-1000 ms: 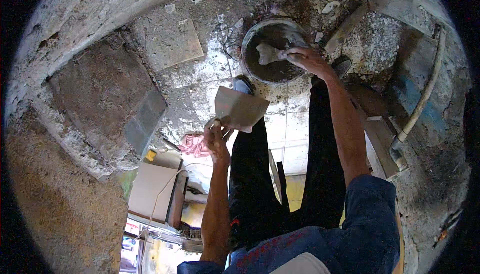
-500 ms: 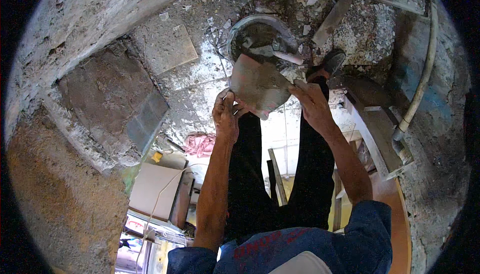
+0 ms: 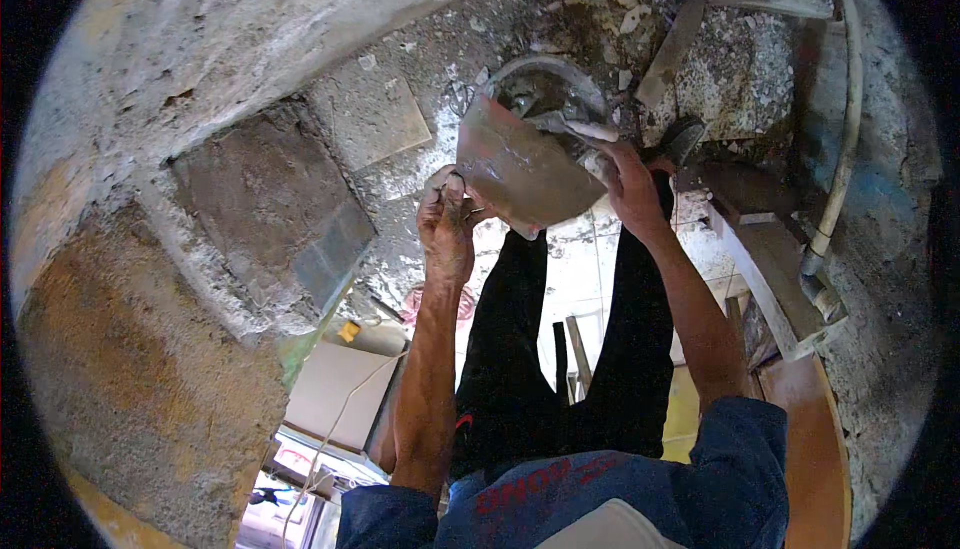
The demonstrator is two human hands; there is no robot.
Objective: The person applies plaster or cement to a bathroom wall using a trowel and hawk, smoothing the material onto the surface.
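A broken, roughly fan-shaped piece of tile [image 3: 530, 174], its upper face smeared with wet grey-brown mortar, is held up in front of my legs. My left hand [image 3: 447, 229] pinches its lower left corner between thumb and fingers. At the right edge, my right hand [image 3: 635, 192] has its fingers bent against the piece, partly hidden. Just above these fingers lies the pale handle of a trowel [image 3: 592, 131], whose blade rests in a round basin [image 3: 560, 66] of mortar. The tile piece covers the near side of the basin.
A loose square tile [image 3: 385, 124] lies on the debris-strewn floor, left of the basin. A plank [image 3: 672, 54] leans beyond my shoe [image 3: 684, 139]. On the right, a pipe [image 3: 848, 119] runs down the wall beside a pale frame [image 3: 755, 274]. A raised block [image 3: 270, 199] stands left.
The tile piece has turned and tilted slightly in my hands. My right hand has shifted up along its edge, closer to the trowel handle. The whole view has shifted a little.
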